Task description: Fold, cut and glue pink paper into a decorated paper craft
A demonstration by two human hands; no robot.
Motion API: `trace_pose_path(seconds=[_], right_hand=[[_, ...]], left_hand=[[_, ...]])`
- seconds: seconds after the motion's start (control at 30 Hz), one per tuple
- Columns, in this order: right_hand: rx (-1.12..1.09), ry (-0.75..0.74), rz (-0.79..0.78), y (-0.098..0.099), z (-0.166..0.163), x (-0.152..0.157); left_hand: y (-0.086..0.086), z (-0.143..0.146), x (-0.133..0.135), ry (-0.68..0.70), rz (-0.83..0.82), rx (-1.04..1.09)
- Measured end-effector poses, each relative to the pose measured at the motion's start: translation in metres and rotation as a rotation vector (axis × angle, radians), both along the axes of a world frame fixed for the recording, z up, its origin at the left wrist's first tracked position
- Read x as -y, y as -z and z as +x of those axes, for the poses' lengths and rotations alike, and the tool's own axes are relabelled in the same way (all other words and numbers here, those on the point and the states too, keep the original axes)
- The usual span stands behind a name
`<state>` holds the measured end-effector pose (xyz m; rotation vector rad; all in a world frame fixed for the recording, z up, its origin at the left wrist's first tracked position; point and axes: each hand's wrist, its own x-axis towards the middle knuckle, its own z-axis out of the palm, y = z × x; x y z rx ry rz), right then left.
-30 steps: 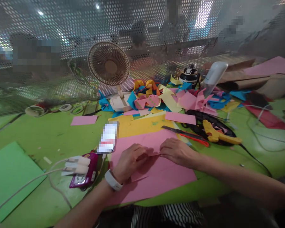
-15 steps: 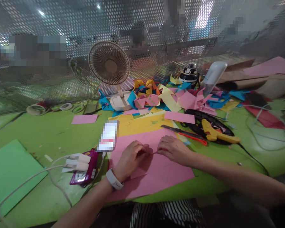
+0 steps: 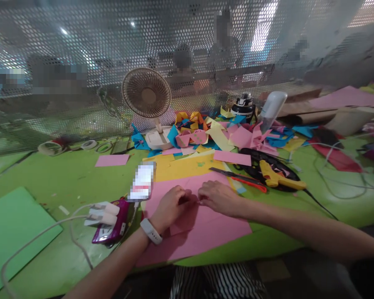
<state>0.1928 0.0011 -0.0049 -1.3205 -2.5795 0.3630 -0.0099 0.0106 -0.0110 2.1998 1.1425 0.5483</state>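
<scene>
My left hand [image 3: 171, 207], with a white watch on its wrist, is curled with the fingertips together over a large pink paper sheet [image 3: 220, 234]. Close beside it on the right, my right hand [image 3: 220, 198] pinches at the same spot. Between the fingertips is a piece of pink paper [image 3: 180, 226], its lower part flat on the sheet and much of it hidden by my fingers and their shadow. Under the pink sheet's far side lies a yellow paper sheet [image 3: 163, 169]. A utility knife with orange-red edging [image 3: 251, 182] rests right of my right hand.
A yellow glue gun [image 3: 277, 178] lies on a black tray [image 3: 252, 157]. Left are a phone [image 3: 141, 182], a purple power strip [image 3: 121, 220] with white plugs and cables, and green paper [image 3: 18, 224]. Behind stand a fan [image 3: 148, 95], folded paper pieces [image 3: 193, 135] and a bottle [image 3: 243, 106].
My right hand has come slightly closer to my left, narrowing the gap between the fingertips. The view has shifted a little; the table items stay put.
</scene>
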Motion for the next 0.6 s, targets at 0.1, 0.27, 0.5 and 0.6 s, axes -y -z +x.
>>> trace_pose_path(seconds=[0.1,0.27,0.5,0.6], right_hand=[[0.018,0.012,-0.007,0.001,-0.004,0.0],[-0.014,0.073,-0.051,0.005,-0.004,-0.001],[-0.073,0.08,-0.091,0.013,-0.002,-0.002],[-0.093,0.081,-0.093,0.015,0.0,-0.002]], left_hand=[[-0.001,0.0,0.001,0.002,0.008,-0.004],[-0.002,-0.001,-0.002,0.024,0.018,-0.03],[-0.003,-0.002,-0.001,0.02,0.03,-0.078],[-0.004,-0.002,0.003,-0.003,0.04,-0.066]])
